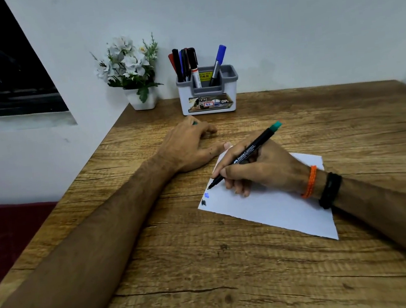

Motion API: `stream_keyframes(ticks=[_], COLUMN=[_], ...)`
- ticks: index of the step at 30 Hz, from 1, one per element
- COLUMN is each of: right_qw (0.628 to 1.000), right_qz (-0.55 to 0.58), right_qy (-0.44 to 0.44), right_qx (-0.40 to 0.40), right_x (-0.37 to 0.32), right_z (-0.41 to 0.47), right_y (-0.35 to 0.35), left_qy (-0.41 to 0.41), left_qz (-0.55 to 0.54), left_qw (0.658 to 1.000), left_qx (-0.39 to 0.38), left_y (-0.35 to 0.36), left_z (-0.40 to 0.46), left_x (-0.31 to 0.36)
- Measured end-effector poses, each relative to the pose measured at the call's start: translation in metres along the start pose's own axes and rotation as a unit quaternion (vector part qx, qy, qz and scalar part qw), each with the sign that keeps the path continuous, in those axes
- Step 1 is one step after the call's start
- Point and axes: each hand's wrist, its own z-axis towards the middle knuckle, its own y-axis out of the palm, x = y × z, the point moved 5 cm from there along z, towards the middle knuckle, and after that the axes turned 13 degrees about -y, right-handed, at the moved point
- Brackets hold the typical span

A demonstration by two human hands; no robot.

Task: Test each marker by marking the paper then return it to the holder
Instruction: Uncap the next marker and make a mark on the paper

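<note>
A white sheet of paper (275, 209) lies on the wooden table (211, 268), with a blue mark and a black mark near its left corner. My right hand (257, 167) grips a black marker with a green end (247, 152), tip down at the paper's left edge just above the blue mark. My left hand (188, 148) rests on the table left of the paper, thumb at the paper's top corner, with a small green cap (195, 123) showing between its fingers. A white and grey holder (209, 101) at the back holds several markers (187, 65).
A white pot of artificial flowers (133, 72) stands left of the holder against the wall. The table's left edge runs diagonally beside a white wall and a dark window. A dark red surface lies lower left.
</note>
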Motion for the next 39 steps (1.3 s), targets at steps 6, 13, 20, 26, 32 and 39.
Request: stream_keyframes(ticks=[6, 13, 20, 26, 32, 39], right_qw=[1.0, 1.0, 1.0, 1.0, 1.0, 0.999], right_qz=[-0.001, 0.001, -0.005, -0.008, -0.007, 0.032], right_qy=[0.004, 0.013, 0.013, 0.012, 0.001, -0.01], right_qx=[0.009, 0.014, 0.011, 0.016, 0.01, 0.007], right_x=[0.0, -0.001, -0.002, -0.002, -0.005, -0.011], right_z=[0.001, 0.0, 0.0, 0.0, -0.001, 0.004], right_y=[0.0, -0.001, -0.001, -0.001, -0.001, -0.001], left_qy=[-0.001, 0.001, -0.005, -0.012, -0.009, -0.006], left_qz=[0.001, -0.001, 0.021, 0.015, 0.016, 0.012], left_qw=[1.0, 1.0, 1.0, 1.0, 1.0, 1.0], left_qx=[0.003, -0.006, -0.018, -0.018, -0.019, -0.021], left_y=[-0.001, -0.001, 0.001, 0.001, 0.0, -0.001], left_z=[-0.001, -0.001, -0.001, -0.001, -0.001, -0.001], left_x=[0.0, 0.001, 0.0, 0.0, 0.002, 0.002])
